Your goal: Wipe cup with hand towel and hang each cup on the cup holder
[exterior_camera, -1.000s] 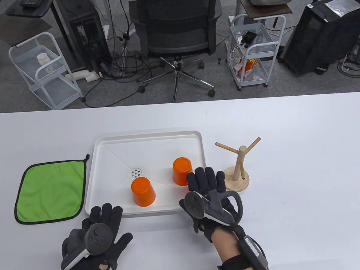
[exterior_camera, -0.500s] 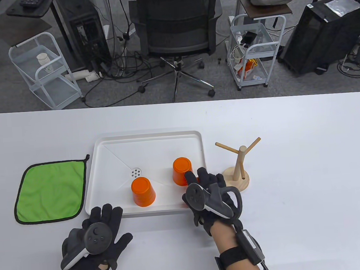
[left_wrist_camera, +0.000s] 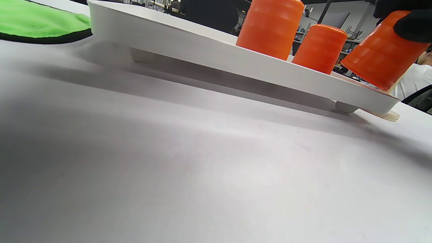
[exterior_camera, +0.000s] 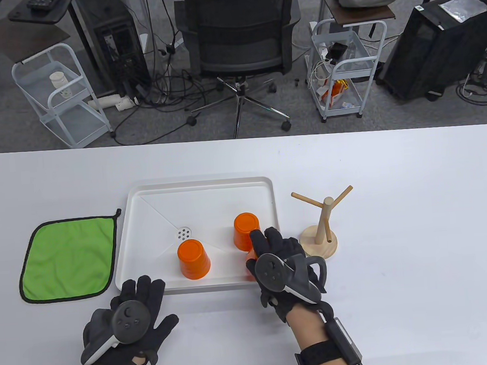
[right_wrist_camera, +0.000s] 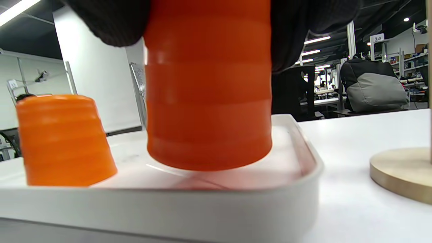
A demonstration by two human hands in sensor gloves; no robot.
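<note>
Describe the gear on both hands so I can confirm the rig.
Both the left hand and right hand wear black knit sensor gloves with a dark grey, white-edged tracker strapped on back. A black strap, small box and cable sit on the right wrist; forearms bare.

A white table (exterior_camera: 393, 172) carries a green towel (exterior_camera: 67, 259), white tray (exterior_camera: 202, 185), and wooden cup holder (exterior_camera: 319, 244).
</note>
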